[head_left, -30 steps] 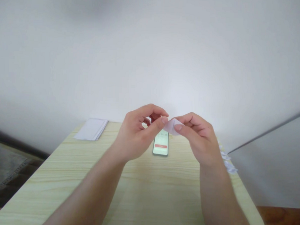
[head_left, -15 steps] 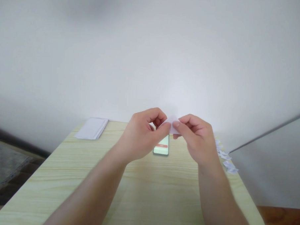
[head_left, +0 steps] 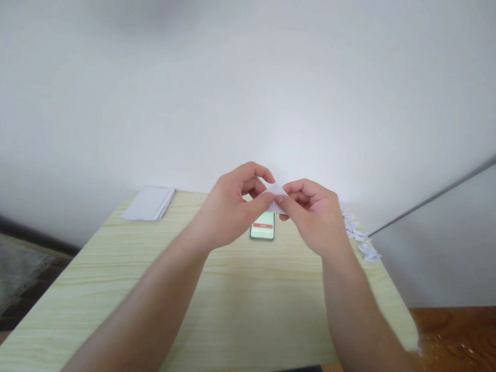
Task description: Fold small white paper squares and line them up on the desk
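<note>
A small folded piece of white paper (head_left: 276,190) is held up between my two hands, with a pointed top. My left hand (head_left: 236,207) pinches its left side between thumb and fingers. On the other side, my right hand (head_left: 310,213) grips it, the thumb pressed on the near face close to the left thumb. Below and behind the paper a phone (head_left: 262,230) with a lit screen lies on the table; its upper part is hidden by the hands and paper.
The light wood table (head_left: 243,301) stands against a white wall (head_left: 252,87). A stack of white paper (head_left: 148,203) lies at its back left. Several small folded paper pieces (head_left: 368,251) lie along the right edge. Wooden floor (head_left: 463,338) shows at lower right.
The view has tilted down a little, so the table's near edge shows. My thumbs have come closer together on the paper, and the left fingertips have lifted slightly.
</note>
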The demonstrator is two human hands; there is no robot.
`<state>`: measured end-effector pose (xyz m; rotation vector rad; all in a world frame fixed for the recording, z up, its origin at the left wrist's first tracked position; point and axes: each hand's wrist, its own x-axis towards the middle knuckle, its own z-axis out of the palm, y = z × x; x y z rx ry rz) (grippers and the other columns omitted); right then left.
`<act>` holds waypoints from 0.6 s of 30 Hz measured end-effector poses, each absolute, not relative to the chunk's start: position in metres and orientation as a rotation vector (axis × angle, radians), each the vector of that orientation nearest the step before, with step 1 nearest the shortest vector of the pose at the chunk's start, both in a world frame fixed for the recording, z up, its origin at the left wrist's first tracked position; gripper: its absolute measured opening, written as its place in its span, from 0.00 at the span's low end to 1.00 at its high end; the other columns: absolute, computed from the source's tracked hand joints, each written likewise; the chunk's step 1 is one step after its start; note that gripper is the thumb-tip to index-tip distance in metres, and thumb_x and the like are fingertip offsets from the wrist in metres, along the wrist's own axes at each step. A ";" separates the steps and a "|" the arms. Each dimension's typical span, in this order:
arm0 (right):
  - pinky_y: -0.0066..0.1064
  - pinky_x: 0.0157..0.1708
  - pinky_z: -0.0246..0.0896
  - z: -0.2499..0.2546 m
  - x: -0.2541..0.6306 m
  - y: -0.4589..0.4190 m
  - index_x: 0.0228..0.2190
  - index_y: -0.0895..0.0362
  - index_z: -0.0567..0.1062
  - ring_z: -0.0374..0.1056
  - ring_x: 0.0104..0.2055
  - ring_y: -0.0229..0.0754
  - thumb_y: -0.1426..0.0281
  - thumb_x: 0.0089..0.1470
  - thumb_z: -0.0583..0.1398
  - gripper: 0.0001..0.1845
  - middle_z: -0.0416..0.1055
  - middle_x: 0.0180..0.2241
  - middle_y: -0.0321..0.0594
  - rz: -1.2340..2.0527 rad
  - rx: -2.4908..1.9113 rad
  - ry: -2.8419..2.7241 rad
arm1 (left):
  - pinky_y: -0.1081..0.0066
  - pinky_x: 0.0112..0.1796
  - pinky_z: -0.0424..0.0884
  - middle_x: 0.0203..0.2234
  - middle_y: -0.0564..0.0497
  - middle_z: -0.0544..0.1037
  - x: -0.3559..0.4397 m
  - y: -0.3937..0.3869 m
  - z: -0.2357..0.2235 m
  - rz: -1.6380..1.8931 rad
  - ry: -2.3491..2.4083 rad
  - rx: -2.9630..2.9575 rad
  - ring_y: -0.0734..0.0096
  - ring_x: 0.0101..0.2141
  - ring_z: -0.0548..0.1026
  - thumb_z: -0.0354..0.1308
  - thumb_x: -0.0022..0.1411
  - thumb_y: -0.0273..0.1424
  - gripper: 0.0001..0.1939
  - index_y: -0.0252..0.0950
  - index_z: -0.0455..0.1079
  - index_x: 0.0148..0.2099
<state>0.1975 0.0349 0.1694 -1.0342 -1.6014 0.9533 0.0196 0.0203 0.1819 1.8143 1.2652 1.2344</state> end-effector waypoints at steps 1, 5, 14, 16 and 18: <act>0.30 0.29 0.68 0.163 0.201 0.029 0.35 0.54 0.77 0.74 0.28 0.39 0.67 0.55 0.65 0.05 0.77 0.25 0.33 1.017 -1.046 -1.604 | 0.72 0.28 0.66 0.26 0.55 0.75 0.020 0.015 0.176 1.193 1.271 1.820 0.72 0.27 0.72 0.59 0.62 0.30 0.11 0.39 0.69 0.47; 0.33 0.32 0.71 0.115 0.215 -0.013 0.43 0.52 0.74 0.77 0.30 0.41 0.70 0.57 0.62 0.11 0.77 0.27 0.32 1.351 -1.112 -1.556 | 0.70 0.31 0.66 0.27 0.56 0.76 0.025 -0.025 0.131 1.020 1.420 1.824 0.71 0.27 0.72 0.58 0.62 0.31 0.13 0.42 0.67 0.50; 0.40 0.44 0.66 0.019 0.217 -0.101 0.39 0.54 0.76 0.71 0.42 0.47 0.77 0.56 0.60 0.09 0.76 0.36 0.41 0.769 -1.328 -2.101 | 0.60 0.42 0.64 0.29 0.51 0.77 0.044 -0.131 0.016 0.694 1.857 2.020 0.58 0.39 0.74 0.56 0.65 0.31 0.05 0.39 0.71 0.43; 0.42 0.46 0.65 0.014 0.218 -0.104 0.39 0.55 0.77 0.69 0.44 0.49 0.77 0.57 0.61 0.09 0.75 0.36 0.43 0.638 -1.295 -2.160 | 0.59 0.42 0.63 0.32 0.48 0.78 0.045 -0.136 0.010 0.704 1.914 2.072 0.56 0.41 0.73 0.57 0.65 0.32 0.06 0.39 0.73 0.42; 0.44 0.48 0.64 0.011 0.220 -0.105 0.40 0.55 0.77 0.68 0.45 0.50 0.76 0.58 0.61 0.08 0.74 0.38 0.44 0.565 -1.272 -2.182 | 0.58 0.43 0.63 0.35 0.46 0.78 0.043 -0.138 0.009 0.740 1.944 2.097 0.55 0.43 0.72 0.58 0.65 0.34 0.06 0.40 0.75 0.42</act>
